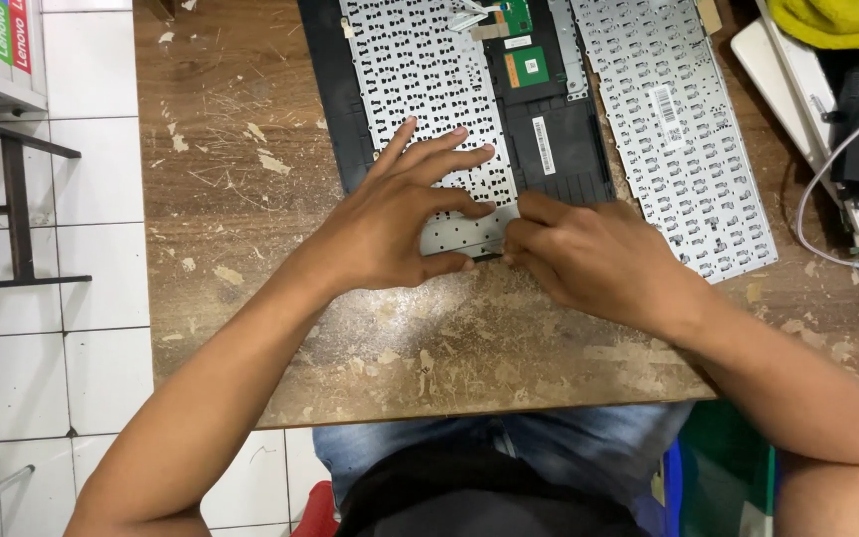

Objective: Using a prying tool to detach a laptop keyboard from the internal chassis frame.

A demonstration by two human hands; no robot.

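Both grips, left hand (390, 231) and right hand (589, 257), pinched on the keyboard panel's (420, 80) near edge between them.

The surface (241, 179) is brown wood, scuffed pale and flecked with light scraps. The laptop shell (335, 109) is black, and the keyboard backplate (420, 80) set in it is silver-grey, dotted with rows of small black holes. A green circuit board (527, 68) with an orange patch sits on the black panel beside it. The loose keyboard plate (678, 129) is the same silver-grey with a dark punched pattern and 1 white label. A yellow cloth (837, 22) lies at the corner. The floor tiles (91, 179) are white with dark grout. The jeans (549, 447) are faded blue.
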